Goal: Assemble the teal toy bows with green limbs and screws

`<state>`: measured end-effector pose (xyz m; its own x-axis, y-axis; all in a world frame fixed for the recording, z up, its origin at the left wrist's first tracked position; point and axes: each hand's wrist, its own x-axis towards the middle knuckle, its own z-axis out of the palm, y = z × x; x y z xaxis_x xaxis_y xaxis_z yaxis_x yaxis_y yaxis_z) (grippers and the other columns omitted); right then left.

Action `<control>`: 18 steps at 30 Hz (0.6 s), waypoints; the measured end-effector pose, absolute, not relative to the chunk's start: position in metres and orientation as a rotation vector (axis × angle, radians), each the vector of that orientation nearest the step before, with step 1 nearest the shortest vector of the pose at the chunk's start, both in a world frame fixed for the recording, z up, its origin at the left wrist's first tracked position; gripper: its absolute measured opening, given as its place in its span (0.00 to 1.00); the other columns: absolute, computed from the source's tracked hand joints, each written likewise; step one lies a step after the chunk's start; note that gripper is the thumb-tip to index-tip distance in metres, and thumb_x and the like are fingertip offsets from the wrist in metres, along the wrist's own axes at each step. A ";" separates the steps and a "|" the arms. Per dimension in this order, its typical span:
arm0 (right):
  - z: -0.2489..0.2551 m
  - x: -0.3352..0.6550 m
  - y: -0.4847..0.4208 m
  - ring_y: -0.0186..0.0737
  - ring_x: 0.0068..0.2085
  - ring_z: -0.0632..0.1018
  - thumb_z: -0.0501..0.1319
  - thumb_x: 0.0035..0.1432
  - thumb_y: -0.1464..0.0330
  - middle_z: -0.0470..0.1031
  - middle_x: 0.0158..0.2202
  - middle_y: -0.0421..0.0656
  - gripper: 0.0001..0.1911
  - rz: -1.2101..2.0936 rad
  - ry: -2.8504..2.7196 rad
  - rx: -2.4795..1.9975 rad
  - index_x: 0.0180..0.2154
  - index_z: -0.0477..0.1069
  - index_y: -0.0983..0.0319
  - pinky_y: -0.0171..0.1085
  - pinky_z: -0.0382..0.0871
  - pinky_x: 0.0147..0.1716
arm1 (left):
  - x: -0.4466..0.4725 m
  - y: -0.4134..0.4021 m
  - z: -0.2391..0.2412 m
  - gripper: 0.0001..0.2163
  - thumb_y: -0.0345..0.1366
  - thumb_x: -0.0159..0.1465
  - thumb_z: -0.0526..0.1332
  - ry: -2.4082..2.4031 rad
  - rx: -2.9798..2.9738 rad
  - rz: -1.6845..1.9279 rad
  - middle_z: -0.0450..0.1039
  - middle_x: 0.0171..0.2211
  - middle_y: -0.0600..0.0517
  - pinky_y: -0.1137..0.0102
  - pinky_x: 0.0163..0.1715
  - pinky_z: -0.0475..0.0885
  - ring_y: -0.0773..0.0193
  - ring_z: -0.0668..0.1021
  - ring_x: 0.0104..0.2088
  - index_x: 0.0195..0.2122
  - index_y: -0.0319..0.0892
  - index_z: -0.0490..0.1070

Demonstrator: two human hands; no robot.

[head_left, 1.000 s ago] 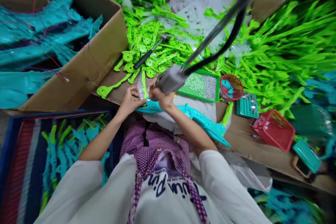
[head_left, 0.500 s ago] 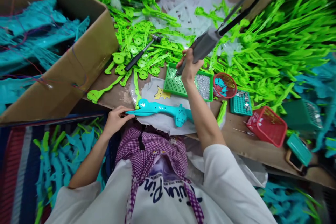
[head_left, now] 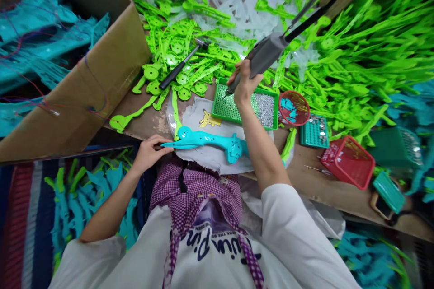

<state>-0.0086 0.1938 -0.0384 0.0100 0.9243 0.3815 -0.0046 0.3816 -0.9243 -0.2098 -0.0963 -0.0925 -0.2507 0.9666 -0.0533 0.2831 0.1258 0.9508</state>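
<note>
My left hand [head_left: 148,152] pinches the pointed end of a teal plastic toy part [head_left: 206,141] that lies flat on a white cloth [head_left: 203,119] at the table's near edge. My right hand [head_left: 244,86] is wrapped round a grey electric screwdriver [head_left: 262,55] hanging from a black cable. Its bit touches the green screw tray [head_left: 233,109], which holds many small silver screws.
A cardboard box [head_left: 101,76] of teal parts stands at the left. Heaps of bright green plastic parts [head_left: 356,63] cover the back and right. A hammer [head_left: 183,63], a round red basket [head_left: 294,108], a small teal tray [head_left: 314,132] and a red basket [head_left: 349,162] lie nearby.
My right hand lifted the screwdriver off the teal part and carried it away to the green screw tray. My left hand stayed on the part's tip, and the part now lies flat.
</note>
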 end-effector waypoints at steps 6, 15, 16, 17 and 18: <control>-0.017 -0.005 0.190 0.37 0.19 0.72 0.54 0.52 0.32 0.60 0.18 0.33 0.35 0.915 -1.252 -0.944 0.37 0.70 0.56 0.40 0.70 0.21 | -0.212 -0.098 -0.097 0.18 0.52 0.52 0.75 1.597 1.214 1.237 0.80 0.35 0.47 0.70 0.29 0.79 0.60 0.81 0.36 0.34 0.42 0.83; 0.025 -0.012 0.071 0.33 0.13 0.63 0.50 0.53 0.31 0.56 0.15 0.31 0.33 1.228 -1.237 -0.641 0.33 0.67 0.53 0.35 0.59 0.13 | -0.204 -0.099 -0.106 0.16 0.49 0.53 0.76 1.619 1.251 1.353 0.80 0.32 0.49 0.71 0.29 0.74 0.62 0.80 0.32 0.35 0.44 0.84; 0.019 -0.020 0.054 0.34 0.14 0.64 0.50 0.49 0.28 0.56 0.14 0.32 0.36 1.326 -1.283 -0.635 0.34 0.67 0.53 0.36 0.61 0.13 | -0.203 -0.099 -0.106 0.15 0.50 0.53 0.76 1.631 1.254 1.366 0.79 0.30 0.50 0.71 0.29 0.74 0.63 0.79 0.31 0.35 0.44 0.84; 0.011 -0.028 0.039 0.36 0.15 0.66 0.51 0.45 0.26 0.56 0.14 0.32 0.39 1.434 -1.333 -0.632 0.34 0.68 0.53 0.37 0.63 0.14 | -0.202 -0.098 -0.106 0.15 0.50 0.53 0.76 1.644 1.252 1.376 0.79 0.29 0.50 0.70 0.30 0.74 0.63 0.79 0.31 0.35 0.45 0.84; 0.003 -0.037 0.027 0.37 0.16 0.68 0.52 0.40 0.24 0.57 0.15 0.33 0.42 1.526 -1.361 -0.636 0.35 0.69 0.53 0.38 0.65 0.15 | -0.201 -0.098 -0.106 0.15 0.51 0.53 0.76 1.656 1.245 1.382 0.79 0.28 0.50 0.69 0.31 0.74 0.63 0.78 0.30 0.34 0.45 0.84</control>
